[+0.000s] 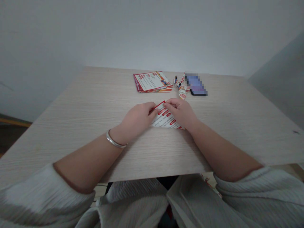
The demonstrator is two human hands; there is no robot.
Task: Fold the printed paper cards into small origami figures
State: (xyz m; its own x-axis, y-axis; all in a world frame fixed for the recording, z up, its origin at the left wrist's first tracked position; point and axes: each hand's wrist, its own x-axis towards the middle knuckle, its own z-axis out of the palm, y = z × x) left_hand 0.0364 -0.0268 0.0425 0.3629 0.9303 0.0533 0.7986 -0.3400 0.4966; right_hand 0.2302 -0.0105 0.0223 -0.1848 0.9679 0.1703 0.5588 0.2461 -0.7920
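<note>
A folded sheet of printed paper (166,119), white with red labels and rows of dark text, is held between my hands just over the table. It forms a rough triangle with its red-edged tip pointing away from me. My left hand (140,117) pinches its left edge between thumb and fingers. On the right edge, close to the tip, my right hand (181,112) has its thumb and fingertips closed on the paper. Parts of both side edges are hidden under my fingers.
A stack of printed leaflets (152,81) lies toward the back of the pale wooden table (95,104). Right of it are several small folded paper pieces (181,89), beside a phone (196,85) with a blurred screen. A wall (152,34) stands behind the table.
</note>
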